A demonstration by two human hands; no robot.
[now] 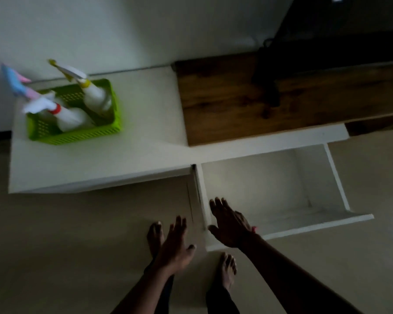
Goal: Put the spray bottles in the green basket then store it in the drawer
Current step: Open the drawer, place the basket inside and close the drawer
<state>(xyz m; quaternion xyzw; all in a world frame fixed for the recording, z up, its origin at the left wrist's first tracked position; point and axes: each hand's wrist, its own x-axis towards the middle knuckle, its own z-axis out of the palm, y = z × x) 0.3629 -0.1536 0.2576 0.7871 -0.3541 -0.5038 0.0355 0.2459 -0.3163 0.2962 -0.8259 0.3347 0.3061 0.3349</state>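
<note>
Your green basket [77, 130] sits on the white cabinet top [134, 123], toward its back left corner and close to the wall [100, 30]. Three spray bottles stand in it: one with a yellow collar [93, 94] at the back right, leaning with its trigger head toward the wall; one with a red collar [66, 116] at the front, tilted left; and one with a blue and pink head [16, 83] at the left end, its body mostly hidden behind the others. The picture is dim and blurred there, so finer detail on the bottles is lost. To the right of the basket, well apart from it, the cabinet top carries a dark wooden panel [270, 98], with a black object above it too dark to identify. Below the panel the white drawer [336, 177] is pulled out and its inside shows bare. Your right hand [229, 225] hovers over the drawer's near left corner, fingers spread and holding nothing. Your left hand [175, 243] is just beside it, over the floor [66, 245] to the left of the drawer, also with fingers spread and nothing in them. Both hands are well apart from the basket. Your bare feet [227, 270] stand on the pale floor beneath them.
</note>
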